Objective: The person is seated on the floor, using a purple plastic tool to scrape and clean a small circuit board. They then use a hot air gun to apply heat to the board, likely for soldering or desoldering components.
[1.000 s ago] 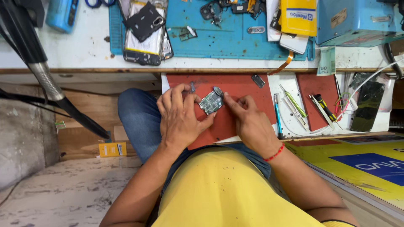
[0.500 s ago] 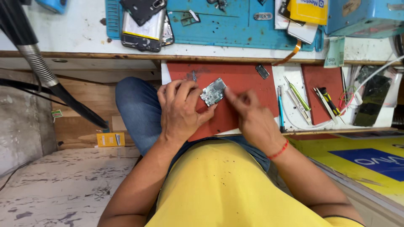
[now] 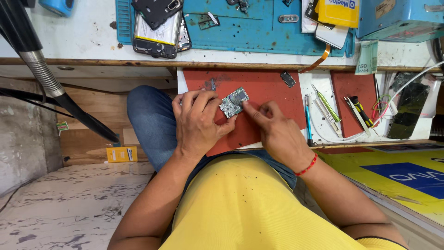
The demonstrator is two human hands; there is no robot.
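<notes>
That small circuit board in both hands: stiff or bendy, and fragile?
The circuit board looks thin and flat, so probably stiff and light. Its exposed components suggest it is fragile. The left hand and right hand pinch its edges, likely safest.

yellow shirt (image 3: 259, 208) — blue jeans (image 3: 148, 120) — red wrist thread (image 3: 306, 165)

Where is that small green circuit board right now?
In the head view, the small green circuit board sits over the red work mat, held between the left hand and the right hand, just below the bench edge.
</notes>
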